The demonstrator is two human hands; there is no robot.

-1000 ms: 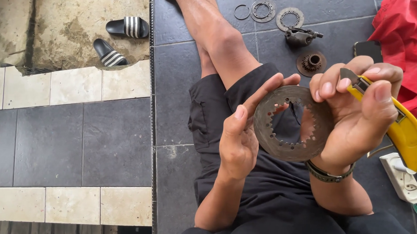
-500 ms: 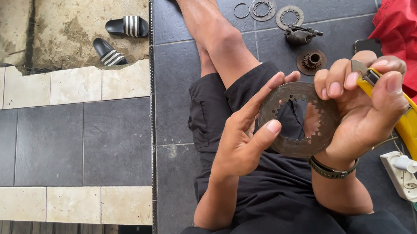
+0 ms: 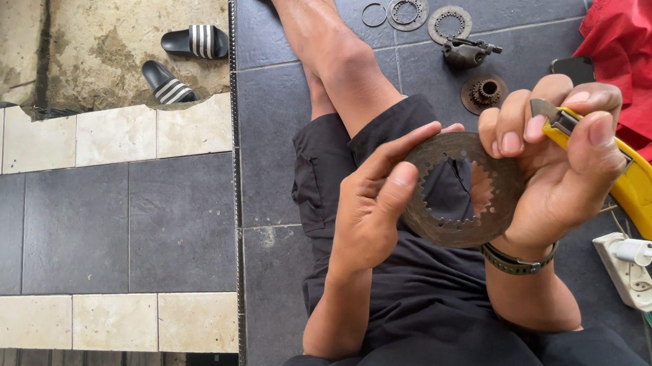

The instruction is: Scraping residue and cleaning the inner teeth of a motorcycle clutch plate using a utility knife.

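A rusty toothed metal ring plate (image 3: pixel 455 228) sits between both my hands above my lap. My left hand (image 3: pixel 374 201) grips its left edge, thumb on the face and fingers behind. My right hand (image 3: pixel 558 156) holds a yellow utility knife (image 3: pixel 631 186) with the blade end up, while its fingers also steady the ring's right edge. A dark bracelet (image 3: pixel 516 261) circles my right wrist. I sit on the floor in black shorts, legs stretched out ahead.
On the dark tiles ahead lie a thin ring (image 3: pixel 374 14), two toothed plates (image 3: pixel 408 11) (image 3: pixel 450 23), a small metal part (image 3: pixel 466 52) and a rusty hub (image 3: pixel 484 92). A red cloth (image 3: pixel 642 67) is right, a white power strip (image 3: pixel 630 269) below. Two striped sandals (image 3: pixel 195 41) lie left.
My left hand has shifted its grip on the ring, thumb coming across the face. The right hand with the knife has moved slightly and the ring has turned a little.
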